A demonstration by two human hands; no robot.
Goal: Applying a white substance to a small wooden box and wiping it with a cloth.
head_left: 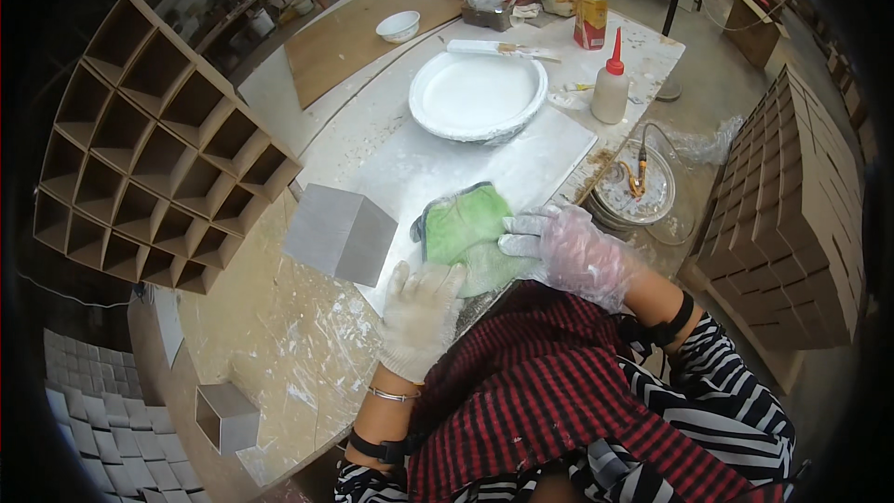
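Note:
A green cloth [470, 224] with a dark edge lies bunched on the white-smeared board [400, 168] in front of me. My left hand [419, 321], in an off-white knit glove, rests its stretched fingers against the cloth's lower left edge. At the cloth's right side, my right hand [577, 251] grips it with whitened fingers; clear plastic covers this hand. Its thumb is hard to make out. Just left of the cloth stands a grey box [340, 233]. Beyond it is a round dish [480, 132] of white liquid, with a white-coated brush or spatula [498, 49] behind its rim.
A wooden grid of compartments [135, 163] leans at the left; a small open grey box [228, 417] sits near the table's left edge. A red-tipped squeeze bottle [611, 93], a jar [591, 14] and a white bowl [399, 28] stand farther back. Stacked brown boxes [792, 214] fill the right.

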